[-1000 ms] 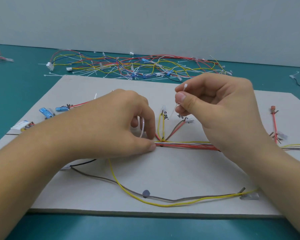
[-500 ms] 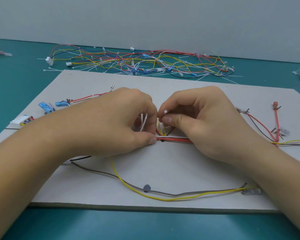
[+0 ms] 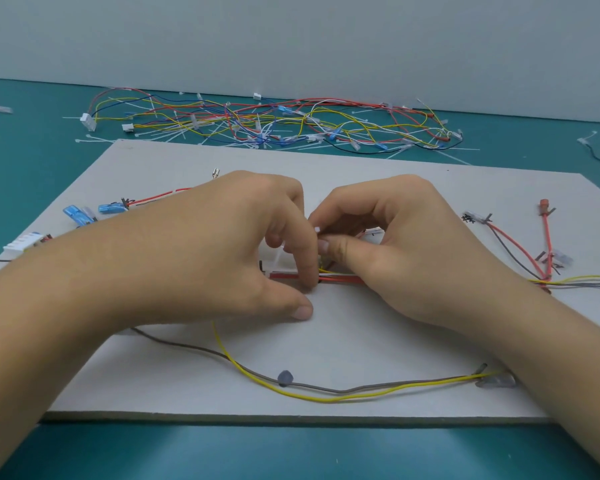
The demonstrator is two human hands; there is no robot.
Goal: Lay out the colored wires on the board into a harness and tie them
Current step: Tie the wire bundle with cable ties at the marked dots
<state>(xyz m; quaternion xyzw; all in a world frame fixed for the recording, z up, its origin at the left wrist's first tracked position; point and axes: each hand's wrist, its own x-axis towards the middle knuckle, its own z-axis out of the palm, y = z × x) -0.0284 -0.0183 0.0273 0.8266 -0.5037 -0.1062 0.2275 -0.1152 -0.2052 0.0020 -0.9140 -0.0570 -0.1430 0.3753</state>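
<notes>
- One grey board (image 3: pixel 361 188) is being borne by a teal table (image 3: pixel 291 452), and the harness wires are being carried on it.
- Two hands are being held close together over the board's middle, with their fingertips touching.
- The left hand (image 3: pixel 236 244) is being held curled. One white cable tie (image 3: pixel 278 258) is being gripped among its fingers, and its thumb is being rested on the bare board.
- The right hand (image 3: pixel 399 237) is being held narrow as well, with the tie's upper tip being pinched between thumb and forefinger.
- One red wire bundle (image 3: pixel 342 279) is being pressed to the board directly beneath both hands. How the tie is being passed round it cannot be told, as fingers are hiding it.
- Nearer the front edge, one yellow wire (image 3: pixel 326 398) and one grey wire (image 3: pixel 368 388) are being shown side by side in a shallow sag, with one grey blob (image 3: pixel 285 377) on the grey one.
- Two blue connectors (image 3: pixel 78 214) and one white connector (image 3: pixel 21 242) are being shown at the board's left edge.
- One red terminal (image 3: pixel 545 206) is being shown at the right, well apart from the hands.
- Beyond the far edge, one heap of wires and ties (image 3: pixel 274 126) is being shown on the table, too tangled for its pieces to be counted.
</notes>
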